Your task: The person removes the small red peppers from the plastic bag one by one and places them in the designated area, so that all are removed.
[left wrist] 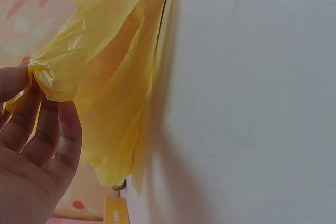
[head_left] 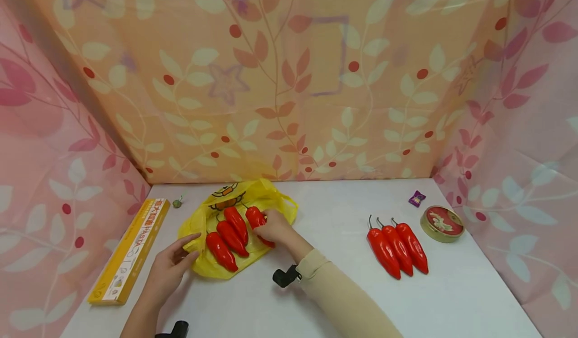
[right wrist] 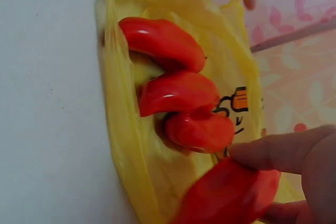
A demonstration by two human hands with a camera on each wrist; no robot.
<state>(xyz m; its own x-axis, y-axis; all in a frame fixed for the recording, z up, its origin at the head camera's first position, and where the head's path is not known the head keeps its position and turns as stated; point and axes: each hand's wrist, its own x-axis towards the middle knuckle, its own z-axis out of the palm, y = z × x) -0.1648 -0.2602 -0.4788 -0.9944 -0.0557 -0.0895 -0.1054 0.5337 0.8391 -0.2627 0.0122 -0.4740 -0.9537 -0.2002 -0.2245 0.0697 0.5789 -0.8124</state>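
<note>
A yellow plastic bag [head_left: 198,227] lies spread on the table, its mouth toward me. Three red chili peppers [head_left: 220,251] sit side by side in it, also seen as curved red peppers [right wrist: 181,90] in the right wrist view. My left hand [head_left: 169,268] pinches the bag's left edge between thumb and fingers, as the left hand [left wrist: 39,145] shows up close. At the bag's right side, my right hand [head_left: 277,227] grips another red chili pepper [right wrist: 226,192] between thumb and fingers; part of that pepper is hidden behind the hand.
Three more red peppers [head_left: 397,249] lie in a row on the right. Beyond them are a round tin [head_left: 442,223] and a purple wrapped candy [head_left: 417,198]. On the left stand a yellow pasta box [head_left: 131,252] and a small green lollipop [head_left: 177,203]. Patterned cloth walls [head_left: 289,77] enclose the table.
</note>
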